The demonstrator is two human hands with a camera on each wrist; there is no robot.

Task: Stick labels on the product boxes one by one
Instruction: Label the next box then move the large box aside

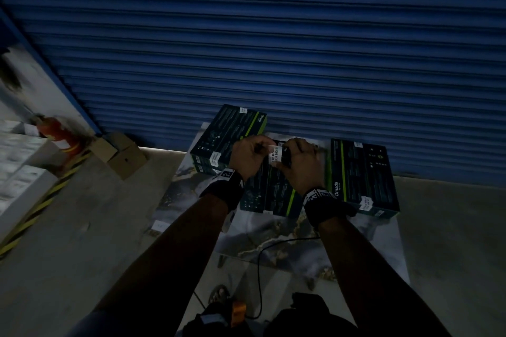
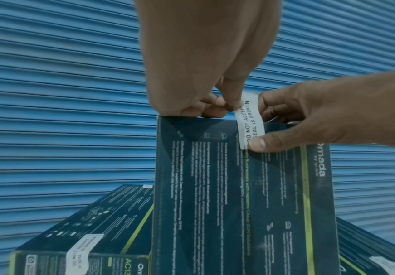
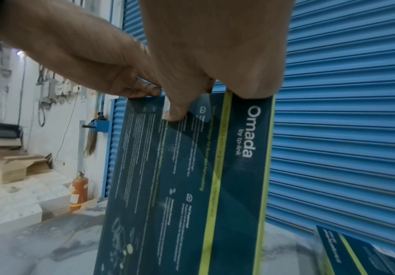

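A dark teal product box (image 2: 238, 204) with a green stripe stands on end in the middle of the mat (image 1: 273, 232); it also fills the right wrist view (image 3: 191, 186). A white seal label (image 2: 250, 122) sticks up past the box's top edge. My left hand (image 2: 224, 107) comes from above and pinches the label's upper end. My right hand (image 2: 262, 130) grips the top edge of the box, its thumb pressing the label's lower end onto the front face. In the head view the label (image 1: 275, 154) sits between my left hand (image 1: 261, 149) and my right hand (image 1: 284, 161).
Labelled boxes lie stacked on the left (image 1: 227, 139) and another lies on the right (image 1: 364, 175). A blue roller shutter (image 1: 273, 49) stands close behind. At far left are an orange fire extinguisher (image 1: 59, 131), cardboard cartons (image 1: 120, 153) and white foam blocks (image 1: 19, 167). A black cable (image 1: 260, 268) crosses the mat.
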